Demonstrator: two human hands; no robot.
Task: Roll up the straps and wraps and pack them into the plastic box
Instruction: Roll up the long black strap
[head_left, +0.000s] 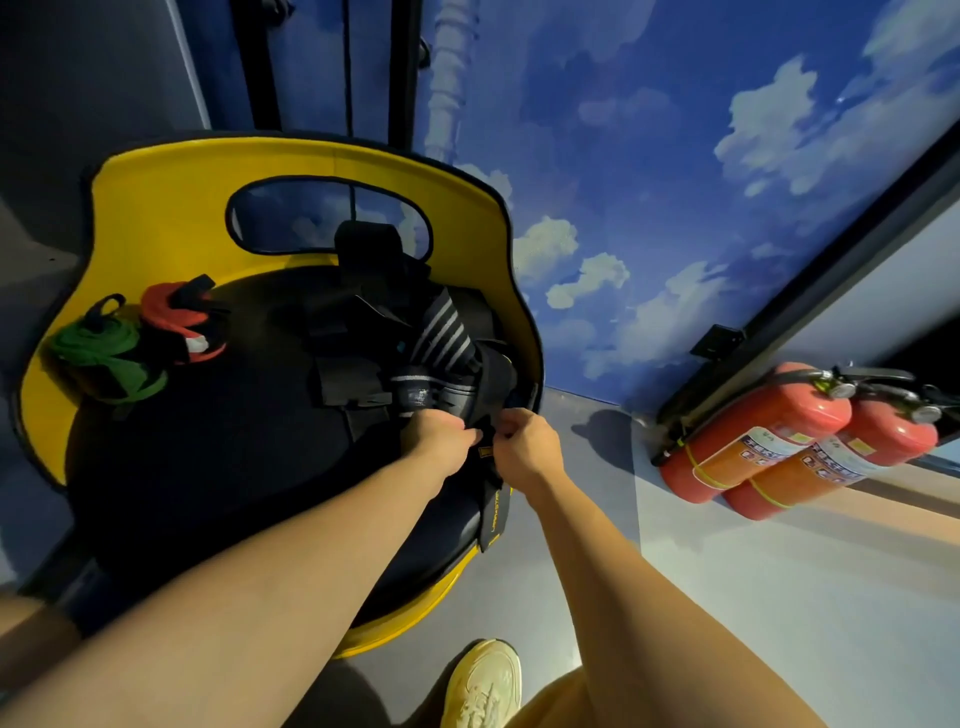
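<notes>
nearest: your pale yellow shoe (485, 686) on the grey floor (727, 597). next: your left hand (439, 434) and right hand (522, 441), fingers curled, both pinching a black strap (493, 506) whose tail hangs over the chair seat's (218, 467) front edge. beyond: a black and striped wrap pile (415, 343); a green wrap (106, 358) and red wrap (182, 322) at the seat's left. far right: two fire extinguishers (789, 441) against the cloud-painted wall (675, 156).

head-worn view, steeply down, close above chair (156, 208)
</notes>
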